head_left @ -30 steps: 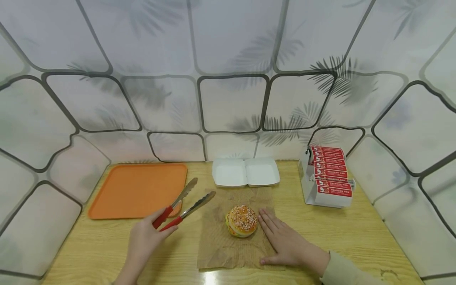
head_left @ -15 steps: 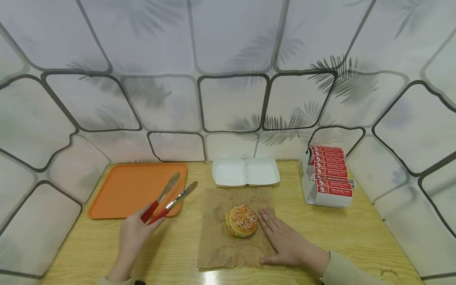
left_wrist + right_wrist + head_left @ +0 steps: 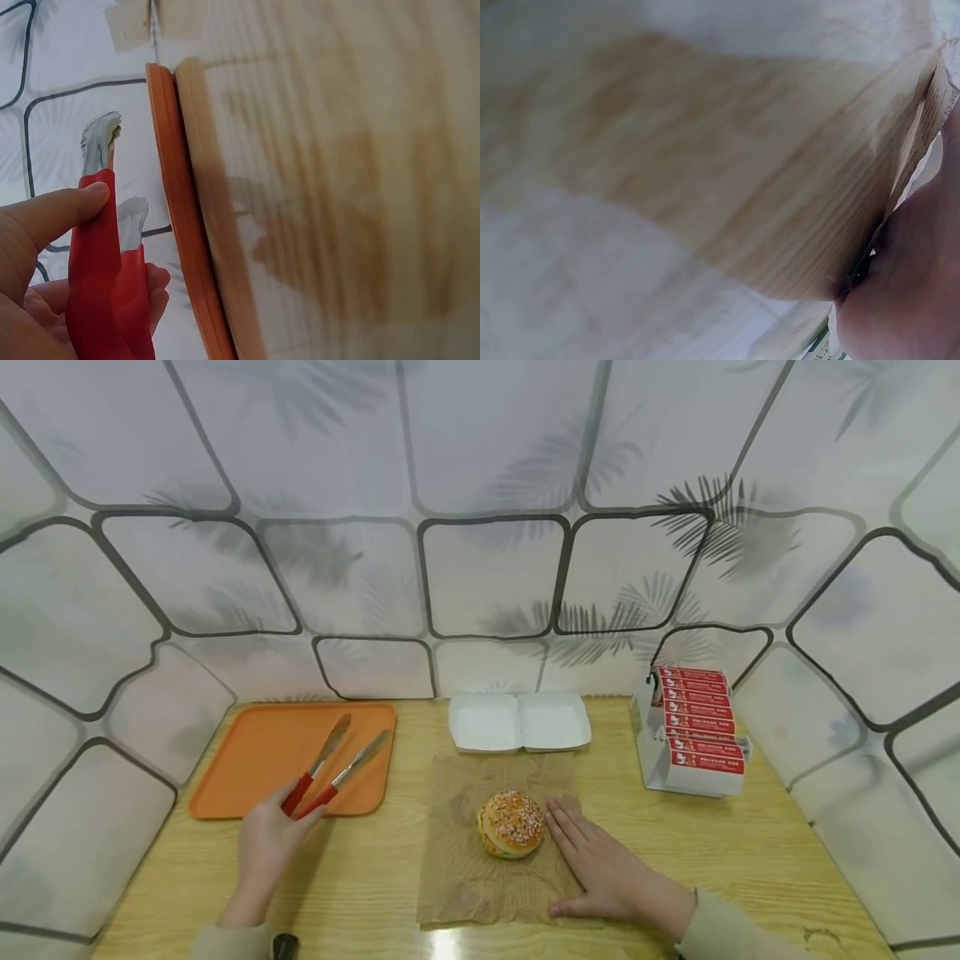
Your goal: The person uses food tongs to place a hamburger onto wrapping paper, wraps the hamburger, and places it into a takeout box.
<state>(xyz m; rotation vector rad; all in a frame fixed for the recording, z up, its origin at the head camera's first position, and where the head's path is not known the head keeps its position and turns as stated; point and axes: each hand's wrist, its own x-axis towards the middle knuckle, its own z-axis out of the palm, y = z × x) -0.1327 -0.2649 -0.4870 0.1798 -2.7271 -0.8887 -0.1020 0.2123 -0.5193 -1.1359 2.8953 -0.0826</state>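
My left hand (image 3: 264, 843) holds a pair of tongs (image 3: 324, 785) by the red handles, its thumb on one arm and its fingers around the other. The metal arms stand apart with nothing between them, over the orange tray (image 3: 277, 727). In the left wrist view the red handles (image 3: 96, 262) lie in the hand, near the tray's edge (image 3: 169, 165). My right hand (image 3: 603, 868) rests with straight fingers on the right side of a brown paper sheet (image 3: 465, 893). Beside its fingertips, on the paper, sits a sesame-topped hamburger (image 3: 512, 824).
Behind the paper stands an opened white takeaway box (image 3: 555, 722). At the right is a rack (image 3: 697, 731) of rolled red-and-white labels. Patterned walls (image 3: 487, 577) enclose the wooden table (image 3: 360, 902) at the back and both sides.
My left hand has carried the tongs leftward, away from the hamburger, until they came over the tray. The right hand and the hamburger have stayed in place.
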